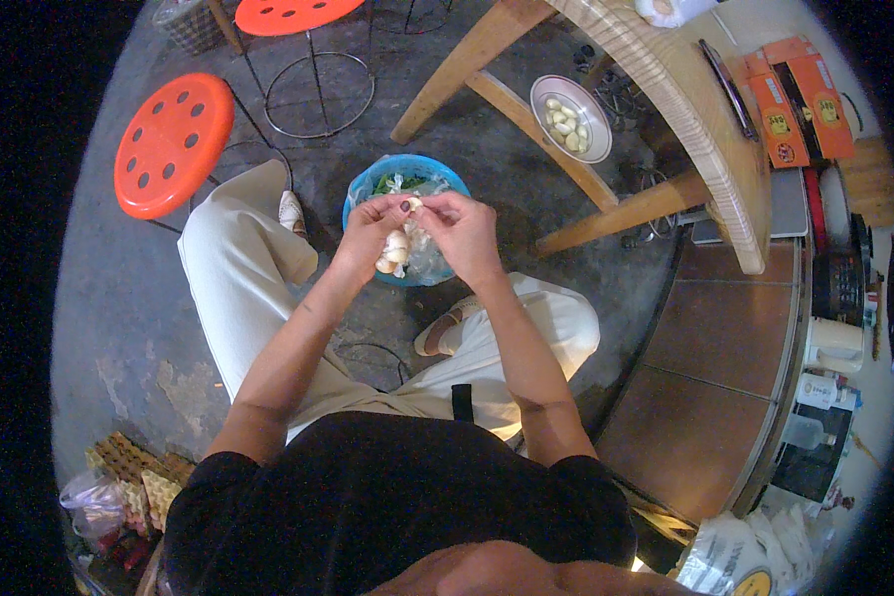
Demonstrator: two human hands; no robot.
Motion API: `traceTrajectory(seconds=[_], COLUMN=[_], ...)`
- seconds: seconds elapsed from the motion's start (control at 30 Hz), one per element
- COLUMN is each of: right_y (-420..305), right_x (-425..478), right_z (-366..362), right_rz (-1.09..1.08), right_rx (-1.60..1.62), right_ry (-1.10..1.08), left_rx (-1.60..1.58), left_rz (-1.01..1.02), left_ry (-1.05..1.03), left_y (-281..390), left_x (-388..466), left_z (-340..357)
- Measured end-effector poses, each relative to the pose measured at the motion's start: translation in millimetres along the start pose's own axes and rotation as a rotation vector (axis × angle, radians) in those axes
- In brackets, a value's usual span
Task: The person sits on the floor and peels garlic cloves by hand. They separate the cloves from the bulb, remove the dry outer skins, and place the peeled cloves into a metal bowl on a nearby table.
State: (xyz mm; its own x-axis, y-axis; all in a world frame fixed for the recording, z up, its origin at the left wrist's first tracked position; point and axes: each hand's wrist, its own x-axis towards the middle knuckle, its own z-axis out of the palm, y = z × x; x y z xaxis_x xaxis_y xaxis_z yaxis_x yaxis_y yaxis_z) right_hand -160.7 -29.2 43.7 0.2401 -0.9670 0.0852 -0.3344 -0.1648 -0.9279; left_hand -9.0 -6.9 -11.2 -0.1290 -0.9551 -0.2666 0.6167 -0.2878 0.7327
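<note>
Over a blue plastic basin [354,175] lined with a clear plastic bag, both hands meet at a single garlic clove [414,203]. My left hand [369,231] pinches the clove with thumb and finger. It also keeps several more garlic cloves [393,252] under its palm, partly covered by the hand. From the other side, my right hand [458,231] has thumb and fingertips on the same clove. Green leaves [406,182] and pale garlic skins [421,240] lie in the basin. A white bowl [598,134] at upper right holds several peeled garlic cloves [565,123].
Two red-orange stools [173,145] with round holes stand at upper left. A wooden table [723,149] with splayed legs is at upper right. Beyond it are an orange box [801,104] and a brown-tiled ledge [715,357]. Egg trays [127,458] and bags lie at lower left.
</note>
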Motion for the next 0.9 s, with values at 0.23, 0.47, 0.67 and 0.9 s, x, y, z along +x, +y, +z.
traceTrajectory(seconds=[0.23,0.47,0.67,0.9], right_y=[4,12,8,3], right_x=[3,2,1,-1], right_z=[-9,-7,-8,-6], right_rz=[0.086,0.105,0.049,-0.095], right_rx=[0.132,0.206,0.177,-0.169], right_ry=[-0.131,-0.1,-0.072,0.013], left_rx=[0.08,0.005,-0.035,0.027], left_rz=[-0.023,-0.108,-0.078,-0.026], left_ry=[0.006,-0.074,-0.024,-0.016], left_y=[0,1,8,7], left_x=[-1,1,-2,-2], left_z=[-5,-9,2,3])
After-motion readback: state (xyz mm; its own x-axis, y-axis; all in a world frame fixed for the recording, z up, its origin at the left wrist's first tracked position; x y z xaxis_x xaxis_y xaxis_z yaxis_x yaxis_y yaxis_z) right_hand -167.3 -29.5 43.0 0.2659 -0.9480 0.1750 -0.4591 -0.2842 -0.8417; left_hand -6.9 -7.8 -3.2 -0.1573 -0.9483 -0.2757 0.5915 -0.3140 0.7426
